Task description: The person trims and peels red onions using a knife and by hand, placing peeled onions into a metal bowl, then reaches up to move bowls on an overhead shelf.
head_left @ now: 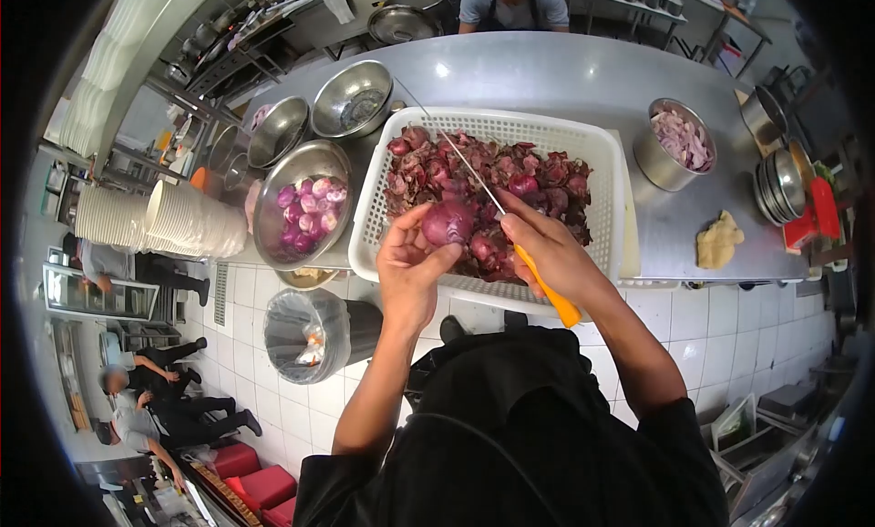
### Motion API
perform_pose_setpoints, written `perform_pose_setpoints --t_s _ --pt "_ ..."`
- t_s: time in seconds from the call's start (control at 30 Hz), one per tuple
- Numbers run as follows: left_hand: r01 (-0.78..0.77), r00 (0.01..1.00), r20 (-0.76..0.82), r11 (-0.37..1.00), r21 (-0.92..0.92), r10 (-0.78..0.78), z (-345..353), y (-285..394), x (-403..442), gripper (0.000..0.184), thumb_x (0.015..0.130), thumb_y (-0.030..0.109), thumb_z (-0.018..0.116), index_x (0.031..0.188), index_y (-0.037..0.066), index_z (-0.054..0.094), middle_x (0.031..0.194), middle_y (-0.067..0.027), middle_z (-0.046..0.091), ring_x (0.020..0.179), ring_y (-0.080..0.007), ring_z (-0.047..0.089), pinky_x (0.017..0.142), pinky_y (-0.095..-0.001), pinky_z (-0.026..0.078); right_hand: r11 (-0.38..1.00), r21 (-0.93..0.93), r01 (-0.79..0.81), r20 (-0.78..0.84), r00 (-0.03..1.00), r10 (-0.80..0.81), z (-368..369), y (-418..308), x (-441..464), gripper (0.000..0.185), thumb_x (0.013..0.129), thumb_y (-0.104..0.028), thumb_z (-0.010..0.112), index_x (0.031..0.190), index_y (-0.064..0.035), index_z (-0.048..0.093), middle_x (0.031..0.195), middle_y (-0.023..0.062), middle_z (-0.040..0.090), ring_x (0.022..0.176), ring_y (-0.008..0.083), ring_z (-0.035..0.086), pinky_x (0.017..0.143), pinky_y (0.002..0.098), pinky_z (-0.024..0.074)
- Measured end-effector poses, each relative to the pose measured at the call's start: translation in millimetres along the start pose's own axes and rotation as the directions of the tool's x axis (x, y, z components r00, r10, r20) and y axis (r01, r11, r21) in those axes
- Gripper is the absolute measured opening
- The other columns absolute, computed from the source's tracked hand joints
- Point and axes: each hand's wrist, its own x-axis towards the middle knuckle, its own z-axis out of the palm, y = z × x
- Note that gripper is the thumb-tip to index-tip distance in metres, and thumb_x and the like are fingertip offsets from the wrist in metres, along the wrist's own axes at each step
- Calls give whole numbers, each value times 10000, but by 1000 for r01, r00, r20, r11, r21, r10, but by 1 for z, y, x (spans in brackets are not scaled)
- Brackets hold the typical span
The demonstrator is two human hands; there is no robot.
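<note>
Above the front of a white perforated basket [602, 144], my left hand [410, 270] holds a whole red onion [447, 224] between thumb and fingers. My right hand [556, 255] grips a knife [551, 295] by its orange handle, its long thin blade pointing up and left across the basket, beside the onion but apart from it. Loose onion skins [437, 163] and several red onions fill the basket below both hands. Left of the basket, a steel bowl [269, 204] holds several peeled purple onions [310, 213].
Two more steel bowls [365, 71] [290, 117] stand back left. A steel pot [658, 167] of onion pieces and a yellowish cloth [720, 242] are at the right. A lined bin [296, 345] stands below left. A person [512, 8] is across the table; others are at the left.
</note>
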Motion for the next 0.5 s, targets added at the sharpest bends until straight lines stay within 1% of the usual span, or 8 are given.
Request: perform_pose_setpoints --t_s 0.1,0.2,0.27,0.3,0.4,0.5 --pt "1 1000 16 1000 15 -1 -1 -2 -1 575 782 -191 658 1305 3 518 1244 -125 621 1115 -199 627 958 -327 515 999 34 40 36 999 -41 -2 4 -3 630 1017 -433 515 1535 -114 349 592 -9 461 450 92 438 423 262 361" --pt "17 1000 2 1000 8 -17 2 -1 0 569 787 -187 660 1305 0 518 1253 -128 616 1116 -196 627 952 -321 517 981 110 -158 38 987 154 -7 -3 -3 648 1014 -455 512 1531 -99 351 585 -6 461 437 92 431 425 260 364" --pt "20 1000 -17 1000 18 -20 5 0 1 561 786 -185 661 1299 -6 519 1255 -130 615 1103 -190 634 939 -312 523 990 83 -110 15 994 109 -7 2 -3 663 1010 -465 512 1527 -82 354 583 -3 466 438 88 430 420 259 365" --pt "19 1000 -15 998 59 -18 6 0 2 563 784 -186 663 1298 -11 514 1255 -133 613 1093 -190 638 923 -305 531 994 70 -88 3 996 88 -7 4 -3 671 1008 -471 511 1525 -73 356 583 -2 468 438 86 430 417 259 365" --pt "5 1000 -24 987 159 -1 10 0 1 565 777 -184 671 1291 -26 497 1240 -136 611 1058 -189 650 867 -288 556 1000 -9 7 49 999 -7 -2 4 -15 686 1003 -446 521 1518 -27 345 630 32 524 504 105 493 492 266 424" --pt "-27 998 -44 971 238 38 19 0 0 557 767 -178 684 1265 -32 481 1198 -128 612 1027 -194 653 811 -283 578 963 -153 221 53 975 -215 16 0 -26 695 995 -410 534 1508 14 331 716 90 578 638 144 568 630 291 471"
